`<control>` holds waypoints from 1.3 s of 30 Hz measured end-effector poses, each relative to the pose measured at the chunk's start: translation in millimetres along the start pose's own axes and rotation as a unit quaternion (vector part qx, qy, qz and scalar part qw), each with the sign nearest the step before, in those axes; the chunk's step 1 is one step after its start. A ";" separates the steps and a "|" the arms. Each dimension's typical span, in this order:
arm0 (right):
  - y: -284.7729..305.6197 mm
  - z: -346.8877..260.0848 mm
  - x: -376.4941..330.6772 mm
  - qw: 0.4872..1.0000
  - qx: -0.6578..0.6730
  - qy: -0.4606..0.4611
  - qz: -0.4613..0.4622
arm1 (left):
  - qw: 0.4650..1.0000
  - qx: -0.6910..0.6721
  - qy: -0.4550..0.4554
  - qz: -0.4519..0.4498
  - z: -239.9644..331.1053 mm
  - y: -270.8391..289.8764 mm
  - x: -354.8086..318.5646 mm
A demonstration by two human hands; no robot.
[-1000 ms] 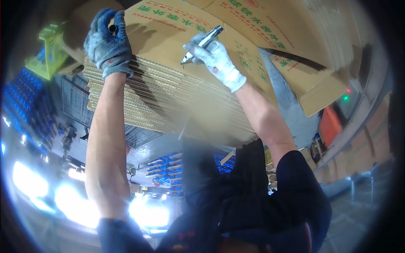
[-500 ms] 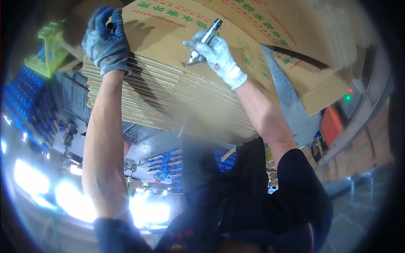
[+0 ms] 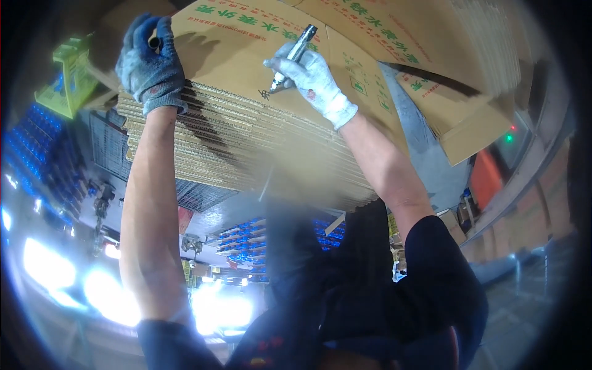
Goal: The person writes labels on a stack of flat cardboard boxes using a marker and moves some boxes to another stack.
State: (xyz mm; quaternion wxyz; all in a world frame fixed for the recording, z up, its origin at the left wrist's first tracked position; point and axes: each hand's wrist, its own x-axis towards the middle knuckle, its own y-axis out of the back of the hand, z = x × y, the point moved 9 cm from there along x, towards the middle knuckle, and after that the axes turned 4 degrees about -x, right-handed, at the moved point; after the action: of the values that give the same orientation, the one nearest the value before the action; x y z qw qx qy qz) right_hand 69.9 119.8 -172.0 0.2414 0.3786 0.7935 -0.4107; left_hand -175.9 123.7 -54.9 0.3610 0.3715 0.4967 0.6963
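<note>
My right hand, in a white knitted glove with a reddish stain, grips a black-and-silver marker pen. The pen slants, its lower tip at or just above the top flattened cardboard box, beside fresh dark strokes. Over the far left corner of the stack, my left hand wears a grey-blue glove. Its fingers close around a small dark cap with a round hollow end facing me. The cardboard is brown with green and red print, and its layered edges face me.
A second stack of printed cardboard leans at the right, with a loose flap sticking out. A yellow-green plastic frame stands at the left, above racks of blue parts. An orange-red panel is at the right.
My right hand and the marker have shifted slightly up and left, and more dark strokes show on the cardboard. My left hand has hardly moved, still around the cap.
</note>
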 end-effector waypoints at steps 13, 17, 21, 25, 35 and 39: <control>7.1 4.2 2.0 0.999 0.026 -0.001 0.039 | 0.999 -0.015 0.028 -0.006 -6.8 -4.9 -2.9; 5.6 1.8 4.6 0.999 0.004 -0.001 0.048 | 1.000 0.008 0.014 -0.011 -5.4 -4.2 -1.2; 12.3 7.0 5.9 0.998 -0.035 -0.015 0.046 | 0.998 -0.037 0.043 -0.011 -8.2 -4.1 -3.3; 1.3 3.3 4.9 0.999 0.037 0.002 0.025 | 1.000 -0.018 0.017 -0.008 -10.2 -5.6 -2.5; 6.0 5.5 6.4 0.998 0.033 -0.021 0.049 | 0.999 -0.048 0.025 -0.002 -8.8 -5.8 -4.7; 9.7 0.2 6.0 0.997 0.013 -0.012 0.070 | 0.999 -0.026 0.022 -0.007 -8.9 -5.4 -3.4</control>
State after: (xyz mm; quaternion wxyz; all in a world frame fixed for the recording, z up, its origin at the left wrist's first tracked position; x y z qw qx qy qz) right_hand 74.0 125.7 -180.8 0.2737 0.4318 0.7566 -0.4077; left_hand -181.4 118.3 -62.7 0.3645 0.3434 0.4890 0.7142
